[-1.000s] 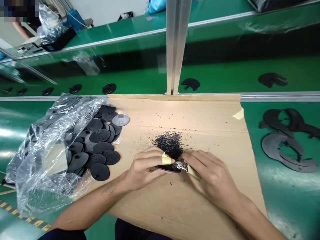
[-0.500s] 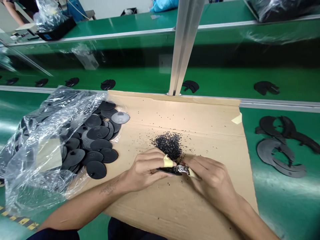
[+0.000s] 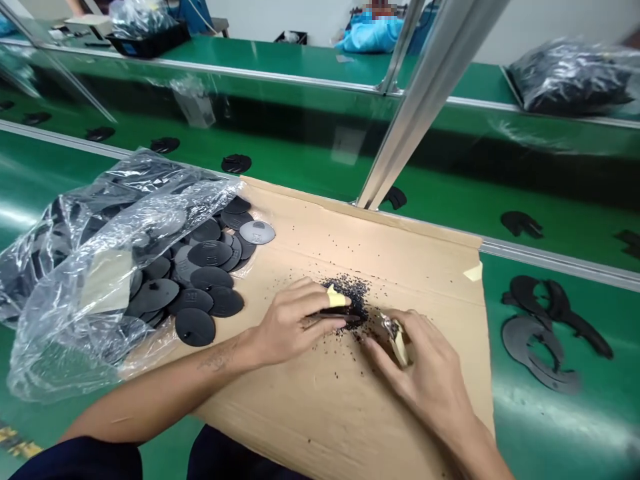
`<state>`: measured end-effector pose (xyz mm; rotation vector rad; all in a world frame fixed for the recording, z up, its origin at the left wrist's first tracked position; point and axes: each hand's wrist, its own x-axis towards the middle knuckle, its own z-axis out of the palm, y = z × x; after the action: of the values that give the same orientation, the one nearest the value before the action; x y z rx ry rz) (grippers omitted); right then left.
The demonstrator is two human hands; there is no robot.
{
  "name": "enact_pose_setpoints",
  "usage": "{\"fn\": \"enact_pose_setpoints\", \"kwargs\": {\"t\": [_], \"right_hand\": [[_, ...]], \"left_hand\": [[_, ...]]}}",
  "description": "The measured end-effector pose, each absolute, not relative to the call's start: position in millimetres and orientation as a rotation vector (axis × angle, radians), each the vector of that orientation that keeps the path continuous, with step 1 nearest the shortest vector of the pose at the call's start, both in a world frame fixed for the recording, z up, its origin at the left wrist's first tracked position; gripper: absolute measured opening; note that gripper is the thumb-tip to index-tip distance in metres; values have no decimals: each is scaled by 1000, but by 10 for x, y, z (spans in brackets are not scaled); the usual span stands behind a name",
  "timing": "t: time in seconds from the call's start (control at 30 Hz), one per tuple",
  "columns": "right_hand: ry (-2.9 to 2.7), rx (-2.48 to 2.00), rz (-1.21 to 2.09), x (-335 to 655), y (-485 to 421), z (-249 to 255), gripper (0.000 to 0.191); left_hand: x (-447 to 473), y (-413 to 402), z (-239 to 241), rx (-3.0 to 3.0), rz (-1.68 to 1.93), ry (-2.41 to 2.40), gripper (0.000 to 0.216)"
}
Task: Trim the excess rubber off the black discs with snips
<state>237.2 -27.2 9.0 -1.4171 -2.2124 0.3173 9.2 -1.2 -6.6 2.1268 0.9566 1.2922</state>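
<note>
My left hand [image 3: 287,323] pinches a thin black plastic disc [image 3: 345,316] between thumb and fingers, with yellow tape round one finger. To its right, my right hand [image 3: 433,363] is curled round small cutting pliers [image 3: 395,333] with pale wrapped handles. The pliers' metal jaws point up, apart from the disc. Just behind the disc lies a heap of tiny black plastic bits [image 3: 353,285], some scattered over the cardboard sheet [image 3: 320,407]. Several black discs [image 3: 213,253] are piled at the left, spilling out of a clear plastic bag [image 3: 115,220].
Curved black parts [image 3: 535,347] lie on the green table at the right. A metal post [image 3: 425,100] rises behind the cardboard. Beyond it, a green belt carries spaced black parts [image 3: 237,163]. A bagged load [image 3: 575,80] rests on the upper shelf.
My right hand has drawn the pliers away from the disc, to the right, and its grip has loosened. The disc has tilted in my left hand. The head view has shifted and tilted.
</note>
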Motion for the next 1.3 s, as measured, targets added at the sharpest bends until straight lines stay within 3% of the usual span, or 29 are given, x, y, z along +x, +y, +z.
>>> {"fn": "enact_pose_setpoints", "kwargs": {"t": [0.13, 0.3, 0.53, 0.77, 1.07, 1.3], "right_hand": [[-2034, -1459, 625, 2311, -347, 102, 31], [-2038, -1395, 593, 2312, -413, 100, 52], [-2095, -1298, 443, 2360, -261, 124, 33], [-1925, -1148, 629, 2296, -350, 93, 21], [-1962, -1007, 672, 2358, -347, 173, 28], [-2326, -1157, 245, 2473, -250, 94, 32]], "left_hand": [[122, -55, -104, 1797, 1321, 966, 17], [145, -80, -133, 1557, 1254, 966, 17], [164, -35, -166, 1313, 1257, 905, 15], [157, -93, -110, 1417, 1142, 831, 11], [111, -105, -167, 1959, 1226, 849, 35], [122, -138, -168, 1970, 1168, 763, 29]]}}
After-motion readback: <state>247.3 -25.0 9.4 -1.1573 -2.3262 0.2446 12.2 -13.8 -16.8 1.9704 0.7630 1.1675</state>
